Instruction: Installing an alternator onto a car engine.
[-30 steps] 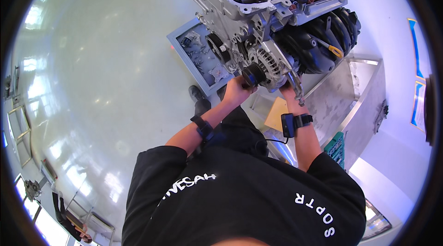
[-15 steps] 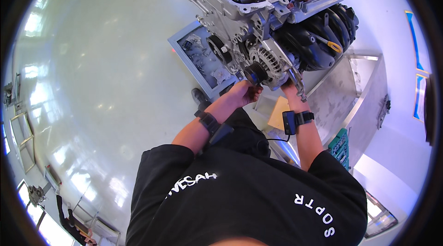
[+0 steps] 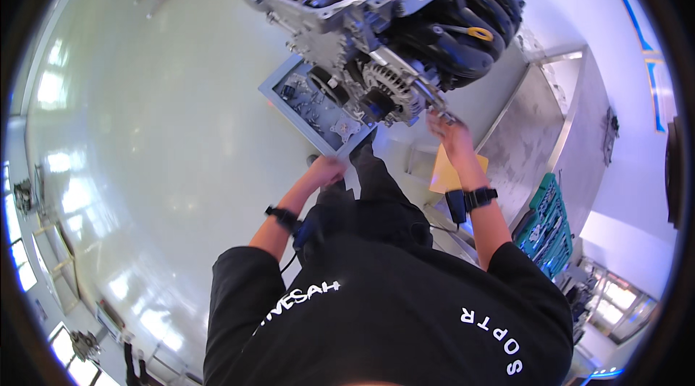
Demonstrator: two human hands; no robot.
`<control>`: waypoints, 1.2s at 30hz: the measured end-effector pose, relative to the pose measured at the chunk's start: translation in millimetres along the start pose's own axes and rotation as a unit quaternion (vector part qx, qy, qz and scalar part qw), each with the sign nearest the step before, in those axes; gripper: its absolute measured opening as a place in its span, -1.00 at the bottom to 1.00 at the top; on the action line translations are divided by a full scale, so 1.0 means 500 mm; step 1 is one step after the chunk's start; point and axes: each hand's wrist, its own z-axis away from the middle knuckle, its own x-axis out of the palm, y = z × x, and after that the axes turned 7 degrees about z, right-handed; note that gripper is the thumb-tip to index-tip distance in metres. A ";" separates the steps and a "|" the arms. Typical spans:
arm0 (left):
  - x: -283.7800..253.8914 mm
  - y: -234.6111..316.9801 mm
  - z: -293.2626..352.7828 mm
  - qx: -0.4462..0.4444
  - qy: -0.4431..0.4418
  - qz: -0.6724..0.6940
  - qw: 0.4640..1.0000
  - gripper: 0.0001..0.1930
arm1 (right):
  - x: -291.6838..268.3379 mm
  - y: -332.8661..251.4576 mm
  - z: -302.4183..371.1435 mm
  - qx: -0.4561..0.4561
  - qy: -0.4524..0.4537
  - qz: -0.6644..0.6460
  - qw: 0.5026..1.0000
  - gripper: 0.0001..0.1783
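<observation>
While much of its upper side stands uncovered, the engine (image 3: 384,31) is seen raised above the pale floor (image 3: 145,133), with the timing gear and valve train laid bare at the top, so a good part of the stripping is judged to be done already. Black intake runners (image 3: 463,17) are still fitted along its right side, and a yellow-handled dipstick (image 3: 479,31) is still seated among them. Below the engine a shallow grey parts tray (image 3: 311,107) is set on the floor, and loose small parts are seen lying in it, which suggests that pieces have been taken off and set aside. At the lower front corner the round, finned alternator (image 3: 387,89) is still bolted on, and its removal or refitting is judged to be unfinished. Its right-hand mounting area is reached by the right hand (image 3: 447,133), whose fingers are closed about a small fastener or tool that cannot be made out. By contrast, the left hand (image 3: 327,169) is held lower, well apart from the engine, loosely curled; whether anything is held in it cannot be told. A green tool case (image 3: 550,223) lies open at the right.
</observation>
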 end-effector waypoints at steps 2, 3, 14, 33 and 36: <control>-0.056 -0.083 0.061 -0.075 -0.072 -0.192 0.976 -0.54 | -0.077 0.064 0.063 0.080 -0.059 0.246 0.964 -0.64; -0.043 -0.099 0.091 -0.166 -0.099 -0.225 0.955 -0.52 | -0.113 0.113 0.093 0.139 -0.130 0.367 0.910 -0.65; 0.053 -0.130 0.222 -0.190 -0.049 -0.033 0.980 -0.71 | -0.227 0.249 0.226 0.212 -0.331 0.407 0.824 -0.69; 0.255 0.269 0.089 0.059 0.264 -0.071 0.960 -0.74 | -0.234 0.206 -0.094 -0.042 -0.324 0.089 0.941 -0.84; 0.298 0.315 0.047 0.110 0.302 -0.049 0.946 -0.73 | -0.192 0.135 -0.147 -0.087 -0.326 0.039 0.941 -0.82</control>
